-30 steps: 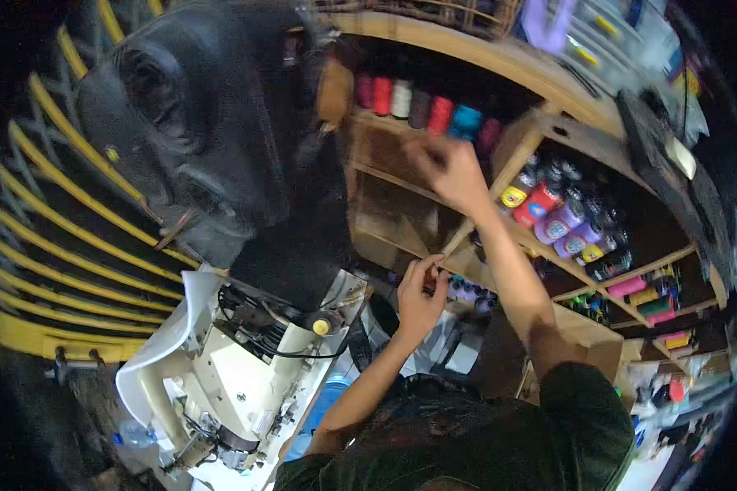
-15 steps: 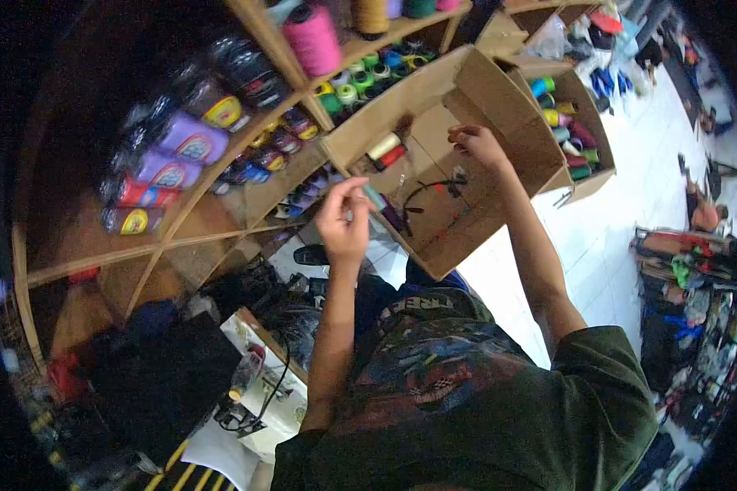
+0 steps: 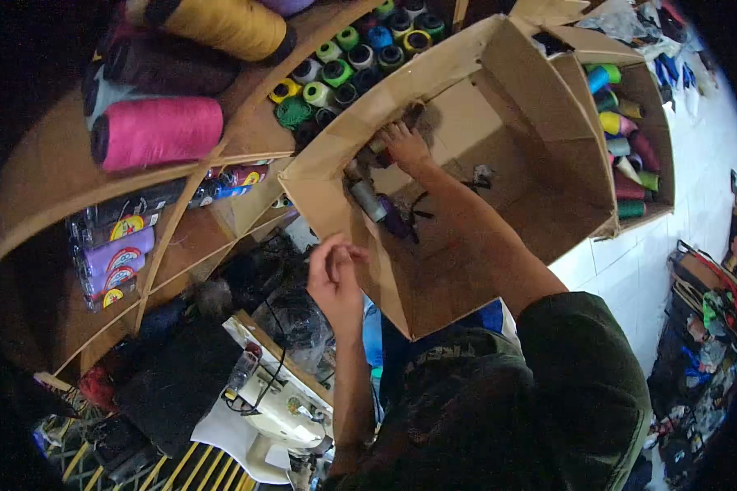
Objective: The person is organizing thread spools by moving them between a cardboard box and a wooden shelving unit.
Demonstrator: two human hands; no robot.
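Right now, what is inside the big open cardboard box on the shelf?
Inside the cardboard box the right hand reaches into a corner; a grey spool, a purple spool and black wire lie nearby. The hand covers whatever it touches.

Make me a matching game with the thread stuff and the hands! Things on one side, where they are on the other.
Things:
1. pink thread cone
2. right hand
3. left hand
4. purple bottles

Places:
A. raised outside the box's near wall
B. lying on a wooden shelf, beside a dark cone
C. reaching down inside the cardboard box
D. stacked in a lower shelf compartment

Pairs: 1-B, 2-C, 3-A, 4-D
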